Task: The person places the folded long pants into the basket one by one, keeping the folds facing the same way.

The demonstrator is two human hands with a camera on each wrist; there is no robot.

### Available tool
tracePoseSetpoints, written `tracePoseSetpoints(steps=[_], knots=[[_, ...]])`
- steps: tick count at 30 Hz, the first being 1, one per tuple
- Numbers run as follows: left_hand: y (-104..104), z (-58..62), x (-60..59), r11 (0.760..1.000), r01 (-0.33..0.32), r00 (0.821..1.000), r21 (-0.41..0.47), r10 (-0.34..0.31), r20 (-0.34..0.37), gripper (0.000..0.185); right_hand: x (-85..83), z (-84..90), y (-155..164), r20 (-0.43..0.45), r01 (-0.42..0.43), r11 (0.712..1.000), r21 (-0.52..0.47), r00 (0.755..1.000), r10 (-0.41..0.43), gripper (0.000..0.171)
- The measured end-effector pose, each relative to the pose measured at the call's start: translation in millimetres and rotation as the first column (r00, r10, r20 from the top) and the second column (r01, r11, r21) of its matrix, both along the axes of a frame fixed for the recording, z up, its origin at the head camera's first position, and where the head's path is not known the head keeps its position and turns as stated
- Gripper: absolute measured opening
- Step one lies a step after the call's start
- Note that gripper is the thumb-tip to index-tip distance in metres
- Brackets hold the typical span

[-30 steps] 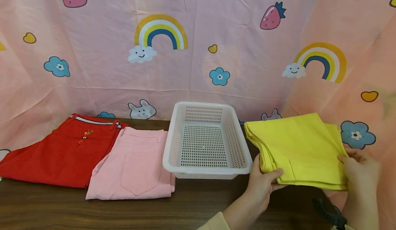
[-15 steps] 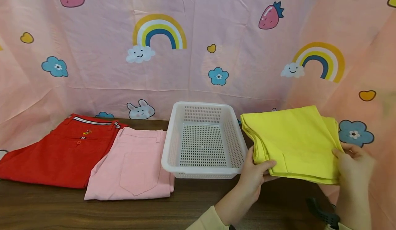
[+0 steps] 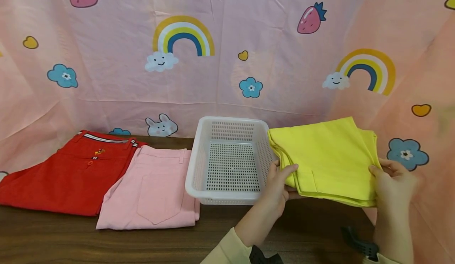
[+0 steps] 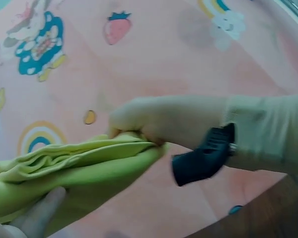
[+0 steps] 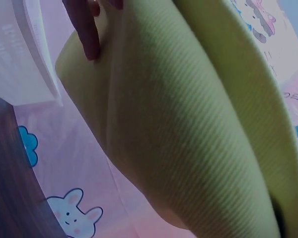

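Observation:
In the head view, folded yellow pants (image 3: 330,161) are held up over the right part of the table. My left hand (image 3: 275,191) grips their near left corner, thumb on top and fingers underneath. At the right edge my right hand (image 3: 394,181) pinches the folded layers. The white plastic basket (image 3: 227,197) stands just left of the pants, whose left corner overlaps its right rim in this view. The left wrist view shows the stacked folds of the yellow pants (image 4: 84,173) edge-on. Ribbed yellow cloth (image 5: 179,124) fills much of the right wrist view.
Folded red pants (image 3: 67,177) lie at the far left of the dark wooden table (image 3: 142,246). Folded pink pants (image 3: 153,193) lie between them and the basket, touching both in this view. A pink printed curtain (image 3: 227,86) hangs behind the table and along its right side.
Both hands have carried the yellow pants leftward and up, closer to the basket. The red pants, pink pants and basket stay in place.

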State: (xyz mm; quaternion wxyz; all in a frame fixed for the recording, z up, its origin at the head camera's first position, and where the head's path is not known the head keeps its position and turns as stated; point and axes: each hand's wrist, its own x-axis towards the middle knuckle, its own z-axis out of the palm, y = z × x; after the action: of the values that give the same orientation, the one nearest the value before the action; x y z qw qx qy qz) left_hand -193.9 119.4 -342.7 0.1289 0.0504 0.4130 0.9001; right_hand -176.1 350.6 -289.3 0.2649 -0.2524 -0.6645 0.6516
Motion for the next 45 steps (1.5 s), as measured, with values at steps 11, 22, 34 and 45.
tracePoseSetpoints(steps=[11, 22, 34, 45], knots=[[-28, 6.2, -15.2, 0.993, 0.090, 0.995, -0.077, -0.087, 0.041, 0.051, -1.4, 1.7, -20, -0.064, -0.006, 1.000, 0.020, 0.998, 0.008, 0.018], [-50, 6.1, -25.6, 0.995, 0.067, 0.995, -0.076, -0.061, 0.083, 0.050, -7.6, 6.5, -40, -0.118, -0.037, 0.999, 0.025, 0.992, 0.040, 0.021], [-75, 9.6, -29.6, 0.985, -0.004, 1.000, -0.173, 0.002, -0.011, 0.045, -13.6, 10.8, -63, -0.171, -0.053, 0.998, 0.028, 0.984, 0.057, 0.020], [-101, 9.8, -39.2, 0.980, 0.001, 0.998, -0.200, -0.014, -0.064, 0.056, -20.9, 12.2, -85, -0.160, -0.106, 0.993, 0.048, 0.981, 0.112, 0.017]])
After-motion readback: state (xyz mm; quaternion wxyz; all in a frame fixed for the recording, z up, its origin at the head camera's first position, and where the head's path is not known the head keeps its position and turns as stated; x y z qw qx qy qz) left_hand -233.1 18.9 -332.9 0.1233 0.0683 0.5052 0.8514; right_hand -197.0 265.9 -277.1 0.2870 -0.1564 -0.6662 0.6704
